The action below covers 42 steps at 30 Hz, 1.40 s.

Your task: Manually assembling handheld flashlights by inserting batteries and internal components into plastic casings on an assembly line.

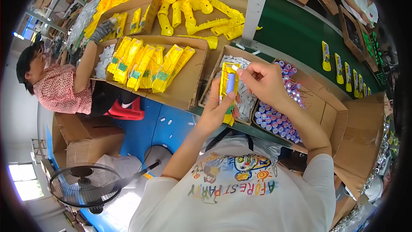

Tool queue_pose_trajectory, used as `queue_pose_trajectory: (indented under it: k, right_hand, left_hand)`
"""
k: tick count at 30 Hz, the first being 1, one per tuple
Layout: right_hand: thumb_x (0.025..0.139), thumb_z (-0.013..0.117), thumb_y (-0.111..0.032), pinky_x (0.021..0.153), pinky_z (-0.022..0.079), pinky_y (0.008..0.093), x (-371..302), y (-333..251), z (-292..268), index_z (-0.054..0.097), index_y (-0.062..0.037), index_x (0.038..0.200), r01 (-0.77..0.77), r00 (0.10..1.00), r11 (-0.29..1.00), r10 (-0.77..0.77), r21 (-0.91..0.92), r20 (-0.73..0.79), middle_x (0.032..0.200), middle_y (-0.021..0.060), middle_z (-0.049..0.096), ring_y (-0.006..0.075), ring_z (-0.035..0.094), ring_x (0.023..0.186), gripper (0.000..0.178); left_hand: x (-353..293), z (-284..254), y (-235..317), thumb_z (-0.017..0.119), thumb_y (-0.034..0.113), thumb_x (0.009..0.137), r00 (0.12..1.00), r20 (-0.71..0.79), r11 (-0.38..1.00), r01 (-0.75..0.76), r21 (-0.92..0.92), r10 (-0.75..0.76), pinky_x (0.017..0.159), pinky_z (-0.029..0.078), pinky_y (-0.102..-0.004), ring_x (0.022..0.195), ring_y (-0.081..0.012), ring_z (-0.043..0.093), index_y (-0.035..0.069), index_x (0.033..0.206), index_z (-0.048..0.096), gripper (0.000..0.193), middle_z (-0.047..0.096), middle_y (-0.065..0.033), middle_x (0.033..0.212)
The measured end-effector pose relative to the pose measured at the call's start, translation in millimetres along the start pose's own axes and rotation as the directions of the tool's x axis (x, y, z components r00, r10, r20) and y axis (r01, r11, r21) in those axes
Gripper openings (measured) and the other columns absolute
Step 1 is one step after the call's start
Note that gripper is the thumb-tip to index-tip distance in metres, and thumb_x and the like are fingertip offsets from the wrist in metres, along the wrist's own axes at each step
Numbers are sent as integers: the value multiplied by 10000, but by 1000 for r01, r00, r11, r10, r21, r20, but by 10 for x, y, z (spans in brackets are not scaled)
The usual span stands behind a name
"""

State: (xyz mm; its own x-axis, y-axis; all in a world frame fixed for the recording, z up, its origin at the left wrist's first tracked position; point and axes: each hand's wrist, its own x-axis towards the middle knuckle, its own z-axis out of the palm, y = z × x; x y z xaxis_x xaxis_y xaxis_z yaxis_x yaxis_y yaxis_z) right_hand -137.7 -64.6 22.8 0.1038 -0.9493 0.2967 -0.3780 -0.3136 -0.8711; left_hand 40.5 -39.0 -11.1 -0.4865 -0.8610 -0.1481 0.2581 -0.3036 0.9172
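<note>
Upright in my left hand [214, 108] is a yellow plastic housing half [223, 81], its fingers wrapped round the lower part. A blue-purple battery cell [231, 83] lies in the housing's hollow, and a bit of green circuit board shows below my thumb. My right hand [265, 83] is closed in a pinch at the housing's upper end, beside a small white piece; what the fingertips grip is too small to tell. Under both hands stands a carton of small grey-white parts [246, 106]. Right of it, a carton holds many blue-purple battery cells [274, 123] with thin red wires.
A cardboard tray [185, 73] at left holds yellow housings [143, 66] with circuit boards. Loose yellow housings [189, 15] are heaped beyond. A metal post [254, 13] stands before a green conveyor [292, 25] carrying yellow pieces. A co-worker [60, 83] sits left; a fan [86, 184] stands behind.
</note>
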Motion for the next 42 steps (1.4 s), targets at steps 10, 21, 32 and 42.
queue_pose_trajectory:
  k: [10, 21, 32, 42]
  right_hand:
    - [874, 673, -172, 494, 416, 205, 145, 62, -330, 629, 5, 809, -129, 990, 983, 136, -132, 45, 718, 25, 628, 38, 574, 636, 194]
    - [989, 432, -135, 935, 449, 332, 683, 2394, -3067, 577, -9, 1227, -165, 901, 924, -1, -345, -434, 1182, 108, 628, 187, 592, 1078, 306]
    - [951, 530, -201, 927, 429, 310, 608, 2600, -3194, 611, -71, 1166, -146, 971, 625, -59, -767, -232, 1158, 116, 626, 237, 586, 1083, 263]
    - [832, 673, -67, 673, 479, 223, -437, -336, -409, 663, -38, 984, -122, 979, 992, 124, -19, 165, 892, 46, 655, 111, 612, 786, 154]
  left_hand:
    - [100, 105, -62, 426, 235, 998, 985, 174, 994, 26, -110, -6, 556, 500, -286, 634, -167, 594, 150, 1390, 244, 441, 565, -106, 924]
    - [103, -647, 542, 561, -54, 783, 730, -360, 657, -159, 737, 581, 725, 500, -293, 806, -203, 630, -3, 974, 643, 214, 646, -96, 900]
    - [424, -1334, 768, 728, 78, 648, 890, -74, -309, 233, 922, 450, 833, 457, -430, 966, -350, 538, 49, 1044, 564, 430, 562, -141, 957]
    - [88, 276, 60, 632, 21, 853, 987, 151, 988, 67, -136, -46, 765, 530, -315, 939, -198, 632, 51, 1367, 181, 684, 576, -121, 1100]
